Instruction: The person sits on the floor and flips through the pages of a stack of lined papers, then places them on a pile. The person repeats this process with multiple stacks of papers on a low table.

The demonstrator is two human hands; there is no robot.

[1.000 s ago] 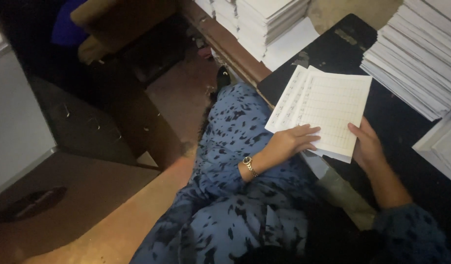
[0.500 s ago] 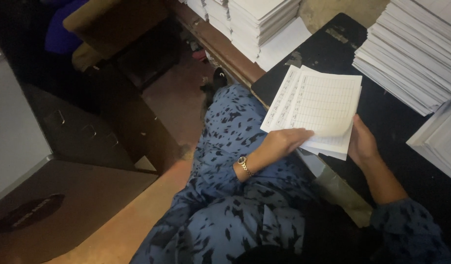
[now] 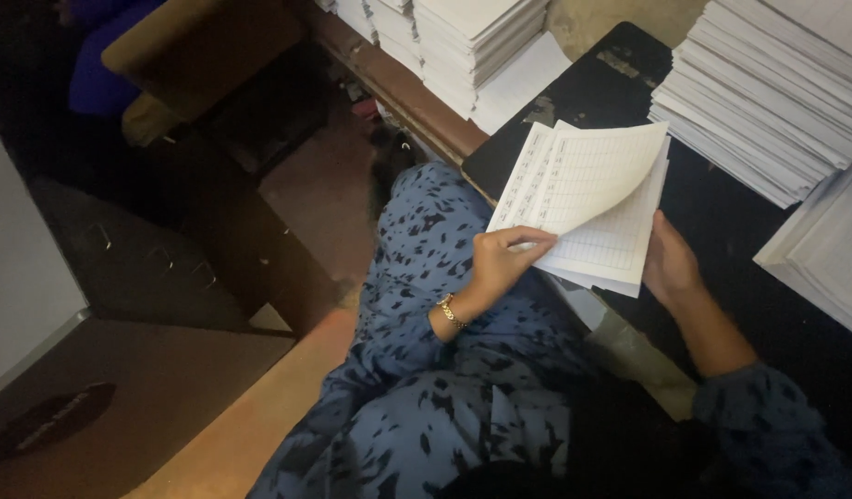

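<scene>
A thin stack of white ruled sheets [image 3: 588, 189] lies on the dark table [image 3: 722, 222] in front of me. My left hand [image 3: 500, 263], with a gold bracelet at the wrist, pinches the near left corner of the top sheet and curls it upward. My right hand [image 3: 671, 268] grips the right near edge of the stack and holds it down. Both sleeves are blue with dark patterning.
Tall piles of white paper [image 3: 786, 83] stand on the table at the right, with more piles [image 3: 463, 37] on a wooden bench at the top. A dark cabinet with drawer handles [image 3: 158, 249] is at the left, and a brown chair [image 3: 195, 46] behind it.
My left hand has taken the corner of the top sheet and lifted it, so the sheet now curls up. The stack has shifted slightly toward the table's edge.
</scene>
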